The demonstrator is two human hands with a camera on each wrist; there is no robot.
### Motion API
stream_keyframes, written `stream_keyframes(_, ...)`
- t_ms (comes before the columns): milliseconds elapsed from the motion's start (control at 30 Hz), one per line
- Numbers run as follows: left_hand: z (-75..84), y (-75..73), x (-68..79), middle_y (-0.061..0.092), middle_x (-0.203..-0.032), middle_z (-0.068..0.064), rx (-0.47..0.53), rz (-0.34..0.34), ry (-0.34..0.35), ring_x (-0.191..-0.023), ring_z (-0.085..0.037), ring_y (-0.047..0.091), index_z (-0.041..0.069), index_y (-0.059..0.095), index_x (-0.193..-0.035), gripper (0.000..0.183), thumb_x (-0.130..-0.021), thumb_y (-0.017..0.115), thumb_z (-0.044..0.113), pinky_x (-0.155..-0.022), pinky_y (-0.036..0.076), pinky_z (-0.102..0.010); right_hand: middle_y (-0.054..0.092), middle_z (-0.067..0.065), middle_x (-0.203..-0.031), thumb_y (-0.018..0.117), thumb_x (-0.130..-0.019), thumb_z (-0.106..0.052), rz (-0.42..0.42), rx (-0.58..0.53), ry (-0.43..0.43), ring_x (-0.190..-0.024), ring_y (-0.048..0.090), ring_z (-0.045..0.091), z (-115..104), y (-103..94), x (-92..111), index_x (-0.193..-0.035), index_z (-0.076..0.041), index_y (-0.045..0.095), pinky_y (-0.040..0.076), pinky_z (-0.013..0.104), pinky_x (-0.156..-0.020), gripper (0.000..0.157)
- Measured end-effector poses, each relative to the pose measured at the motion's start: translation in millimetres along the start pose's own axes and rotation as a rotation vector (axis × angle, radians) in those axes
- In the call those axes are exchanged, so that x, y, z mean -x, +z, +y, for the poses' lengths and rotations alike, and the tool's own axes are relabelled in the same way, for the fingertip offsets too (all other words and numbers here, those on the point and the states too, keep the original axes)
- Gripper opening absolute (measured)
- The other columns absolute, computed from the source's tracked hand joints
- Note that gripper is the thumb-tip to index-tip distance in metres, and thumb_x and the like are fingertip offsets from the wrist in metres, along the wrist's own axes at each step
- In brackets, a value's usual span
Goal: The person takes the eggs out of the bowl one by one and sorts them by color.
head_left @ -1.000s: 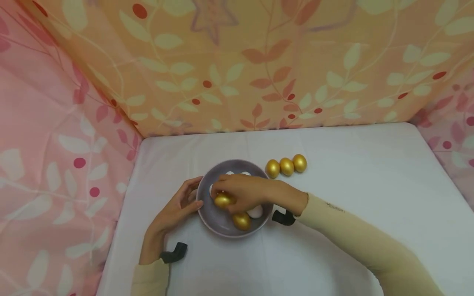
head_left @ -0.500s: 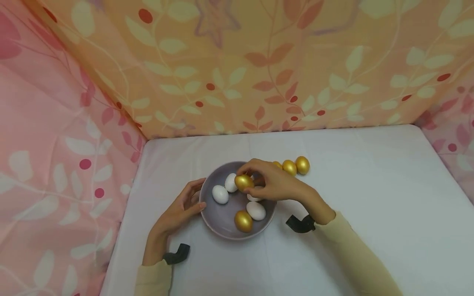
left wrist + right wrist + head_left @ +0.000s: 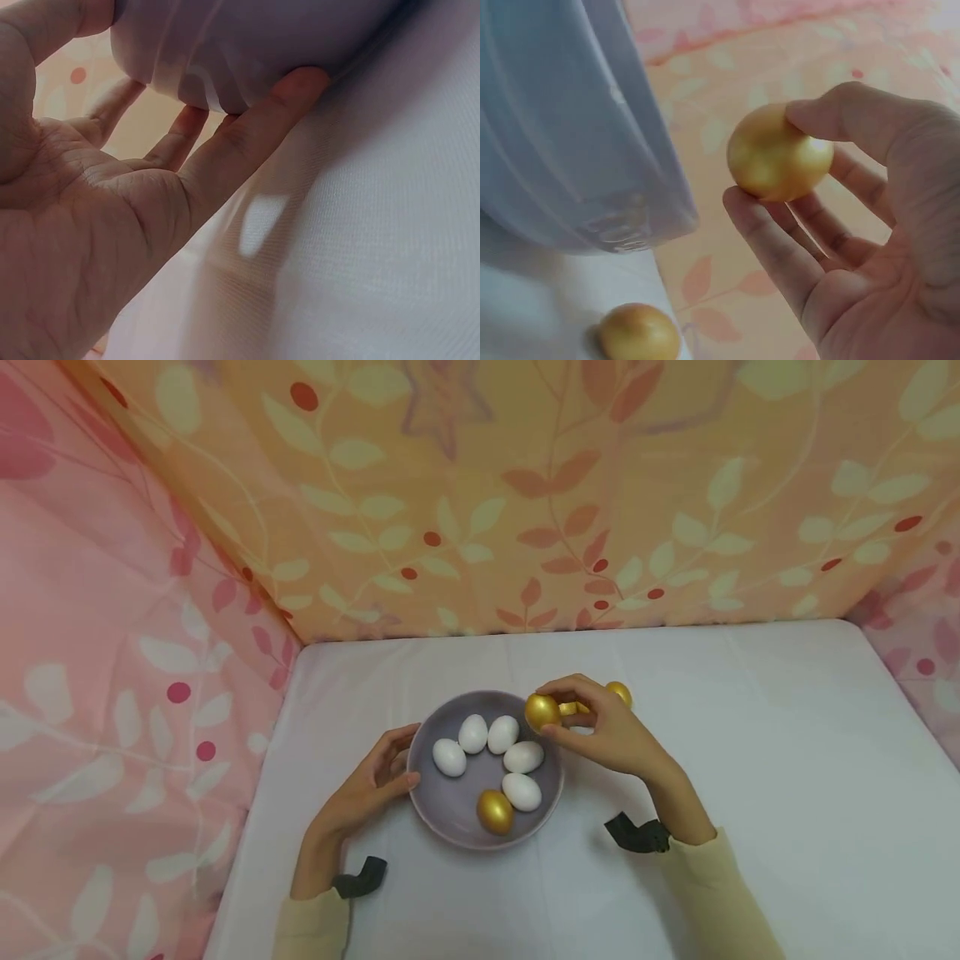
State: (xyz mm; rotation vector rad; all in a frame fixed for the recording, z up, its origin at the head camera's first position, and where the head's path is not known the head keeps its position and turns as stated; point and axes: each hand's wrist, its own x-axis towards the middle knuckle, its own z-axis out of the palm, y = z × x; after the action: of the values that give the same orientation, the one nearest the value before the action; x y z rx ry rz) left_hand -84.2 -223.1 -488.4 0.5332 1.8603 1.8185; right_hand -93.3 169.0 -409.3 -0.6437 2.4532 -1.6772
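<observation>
A grey-purple bowl (image 3: 450,827) stands on the table holding several white eggs (image 3: 522,792) and one golden egg (image 3: 495,812). The left hand (image 3: 367,789) holds the bowl's left side, thumb at the rim and fingers against the outer wall. In the left wrist view its fingertips (image 3: 301,84) reach low on the bowl's wall. The right hand (image 3: 607,727) pinches another golden egg (image 3: 769,154) between thumb and fingers, level with the bowl's right rim in the head view. Behind that hand, more golden eggs (image 3: 618,692) are partly hidden.
A white cloth covers the table (image 3: 750,735). Leaf-patterned fabric walls, an orange one (image 3: 465,577) at the back and pink ones at the sides, enclose it. Dark wrist mounts (image 3: 637,835) sit at both wrists.
The right hand has lifted a golden egg out of the bowl's middle and carried it right, past the rim. The left hand keeps its place on the bowl.
</observation>
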Motion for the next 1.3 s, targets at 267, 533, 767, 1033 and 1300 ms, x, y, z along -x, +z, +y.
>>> stream_keyframes(267, 2.0, 2.7, -4.0, 0.037, -0.167, -0.013, -0.008, -0.003, 0.008, -0.149, -0.02, 0.046, 0.02, 0.032, -0.163, 0.07, -0.103, 0.065, 0.005, -0.106, 0.051, -0.027, 0.069, 0.007, -0.13, 0.081, -0.092, -0.007, 0.116, 0.014, 0.006, -0.116, 0.067, 0.016, 5.2, -17.9, 7.5, -0.133, -0.012, 0.065, 0.06, 0.022, -0.092, 0.045)
stream_keyframes(533, 1.5, 0.6, -0.1, 0.036, -0.167, -0.017, -0.009, 0.008, 0.012, -0.147, -0.016, 0.048, 0.017, 0.03, -0.164, 0.07, -0.103, 0.064, 0.004, -0.105, 0.051, -0.026, 0.066, 0.009, -0.133, 0.079, -0.094, -0.009, 0.205, 0.041, 0.054, -0.116, 0.065, 0.01, 14.8, -36.6, 12.7, -0.135, -0.01, 0.063, 0.057, 0.016, -0.092, 0.044)
stream_keyframes(767, 0.1, 2.1, 1.8, 0.036, -0.167, -0.017, 0.016, 0.009, 0.008, -0.148, -0.02, 0.046, 0.017, 0.03, -0.164, 0.071, -0.103, 0.064, 0.003, -0.106, 0.051, -0.027, 0.064, 0.008, -0.131, 0.08, -0.095, -0.011, 0.298, 0.084, 0.107, -0.114, 0.065, 0.009, 22.9, -51.4, 21.1, -0.133, -0.007, 0.063, 0.056, 0.013, -0.087, 0.042)
stream_keyframes(1033, 0.9, 2.2, 1.0, 0.035, -0.167, -0.015, 0.021, 0.006, 0.007, -0.148, -0.016, 0.046, 0.018, 0.029, -0.164, 0.071, -0.103, 0.063, 0.002, -0.106, 0.051, -0.026, 0.064, 0.012, -0.133, 0.078, -0.096, -0.016, 0.345, 0.198, 0.179, -0.113, 0.062, 0.01, 35.5, -61.4, 24.9, -0.136, -0.007, 0.062, 0.053, 0.009, -0.086, 0.044)
stream_keyframes(1300, -2.1, 2.1, 0.2, 0.035, -0.167, -0.013, 0.018, 0.001, -0.002, -0.15, -0.016, 0.044, 0.019, 0.029, -0.164, 0.072, -0.103, 0.063, 0.003, -0.107, 0.05, -0.026, 0.063, 0.016, -0.135, 0.077, -0.097, -0.02, 0.369, 0.276, 0.241, -0.114, 0.06, 0.021, 49.4, -72.6, 33.2, -0.136, -0.006, 0.061, 0.051, 0.006, -0.084, 0.045)
